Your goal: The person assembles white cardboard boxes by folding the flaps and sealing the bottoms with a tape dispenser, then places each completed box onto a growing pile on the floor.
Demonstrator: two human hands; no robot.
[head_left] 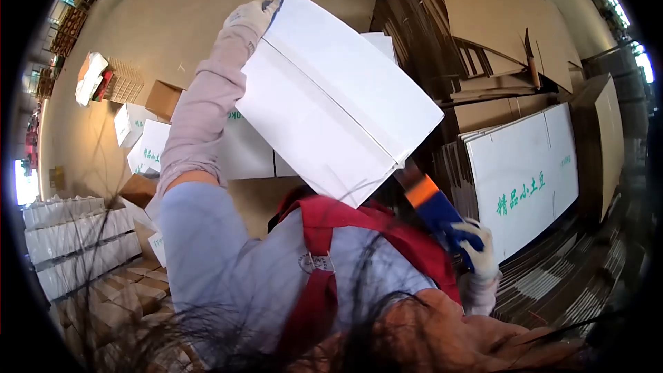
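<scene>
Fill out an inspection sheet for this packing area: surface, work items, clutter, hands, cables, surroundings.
Surface: brown cardboard-covered floor.
Work items: large white folded flat carton, raised overhead; orange-and-blue handled tool.
Clutter: small white boxes with green print; brown box.
Hands: gloved left hand grips the carton's top corner; gloved right hand grips the tool.
Cables: nothing seen.
Surroundings: stacked brown corrugated sheets; white printed flat cartons leaning at right.
</scene>
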